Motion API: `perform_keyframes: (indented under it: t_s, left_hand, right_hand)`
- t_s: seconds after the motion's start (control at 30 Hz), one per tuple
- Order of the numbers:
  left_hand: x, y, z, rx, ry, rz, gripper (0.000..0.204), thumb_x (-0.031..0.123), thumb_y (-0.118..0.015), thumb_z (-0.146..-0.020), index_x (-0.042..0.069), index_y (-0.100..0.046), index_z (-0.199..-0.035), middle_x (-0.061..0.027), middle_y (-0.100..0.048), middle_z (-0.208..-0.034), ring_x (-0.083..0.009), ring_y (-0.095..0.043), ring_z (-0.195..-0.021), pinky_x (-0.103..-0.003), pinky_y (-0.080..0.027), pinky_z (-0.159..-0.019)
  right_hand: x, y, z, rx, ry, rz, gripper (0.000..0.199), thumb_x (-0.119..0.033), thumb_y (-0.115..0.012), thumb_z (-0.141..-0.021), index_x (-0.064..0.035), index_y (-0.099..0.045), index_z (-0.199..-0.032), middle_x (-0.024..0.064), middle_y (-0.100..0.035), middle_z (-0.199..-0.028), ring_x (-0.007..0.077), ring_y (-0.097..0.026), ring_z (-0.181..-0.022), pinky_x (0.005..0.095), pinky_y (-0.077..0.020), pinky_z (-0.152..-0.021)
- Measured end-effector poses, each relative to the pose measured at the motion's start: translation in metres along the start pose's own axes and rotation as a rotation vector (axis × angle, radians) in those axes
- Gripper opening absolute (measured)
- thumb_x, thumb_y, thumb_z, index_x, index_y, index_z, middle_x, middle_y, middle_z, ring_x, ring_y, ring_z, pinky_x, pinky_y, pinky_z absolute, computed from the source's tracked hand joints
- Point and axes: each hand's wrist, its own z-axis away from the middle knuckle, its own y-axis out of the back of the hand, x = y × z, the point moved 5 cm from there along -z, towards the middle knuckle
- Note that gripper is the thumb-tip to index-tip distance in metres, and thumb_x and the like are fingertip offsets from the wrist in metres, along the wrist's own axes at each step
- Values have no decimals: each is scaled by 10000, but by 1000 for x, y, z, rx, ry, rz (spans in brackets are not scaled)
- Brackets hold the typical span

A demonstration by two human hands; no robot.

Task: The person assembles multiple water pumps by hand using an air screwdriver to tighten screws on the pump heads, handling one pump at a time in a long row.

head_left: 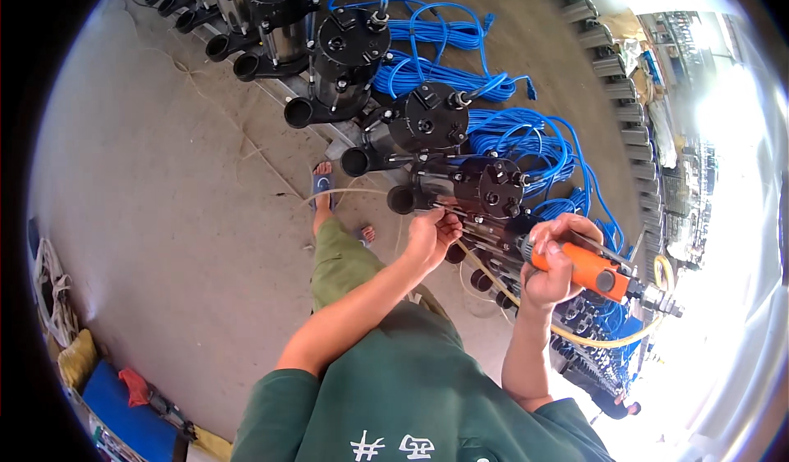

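Observation:
My right hand (559,261) is wrapped round an orange air screwdriver (588,271), whose front end points left toward a black submersible pump (499,189). A yellow air hose (612,344) curves below the tool, near its metal fitting at the rear. My left hand (434,236) is closed in a pinch beside the lower part of that pump, close to its round black outlet (402,200). Thin rod-like parts show by the left fingertips, but what they pinch is too small to make out. The pump lies tilted, its round lid toward the right.
More black pumps (353,47) stand in a long row, with coiled blue cables (518,137) beside them. Metal cylinders (629,113) line the far right. A thin cord (238,125) lies on the grey floor. A blue board (131,417) and a yellow cushion (78,362) are at lower left. Another person (615,404) is at lower right.

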Motion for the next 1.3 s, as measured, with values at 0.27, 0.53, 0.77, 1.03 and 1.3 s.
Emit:
perform_keyframes:
  t_s: [0.27,0.53,0.77,1.03,1.3]
  left_hand:
    - [30,-6,19,89,-234,-626,188,168,-558,-978,-18,-581,-965,-139,-652,-797,-265,-649,-705,-398,-542,-648]
    - [75,-76,61,-92,-1297,-1788,980,165,-883,-662,-8,-320,-1445,-206,-519,-1312,-408,-506,-1217,-436,-438,-1038]
    - [87,-71,36,-266,-1099,-1731,938,148,-889,-649,3,-376,-1421,-148,-625,-1161,-359,-614,-1093,-423,-521,-933]
    - [90,-74,40,-299,-1168,-1773,925,191,-888,-656,-3,-385,-1407,-128,-645,-1109,-354,-629,-1075,-409,-535,-911]
    - [88,-74,41,-298,-1229,-1802,902,201,-889,-658,-4,-397,-1386,-129,-649,-1096,-351,-649,-1026,-409,-549,-875]
  right_hand:
    - [31,-4,3,-174,-32,-94,271,69,-540,-789,-32,-497,-1037,123,-556,-889,162,-534,-669,304,-503,-617]
    - [27,-8,-5,-200,-111,-65,293,35,-576,-796,-12,-521,-1080,96,-605,-854,131,-582,-707,265,-506,-651]
    - [11,-28,-16,-262,-78,-95,321,48,-536,-749,1,-528,-1067,137,-565,-928,158,-540,-637,320,-502,-605]
    - [45,-70,-39,-437,71,-80,275,78,-530,-792,-17,-511,-1050,129,-572,-920,172,-563,-691,298,-509,-619]
    - [12,-36,-29,-295,-68,-106,344,36,-531,-756,22,-542,-1099,143,-601,-912,148,-547,-637,317,-506,-617]
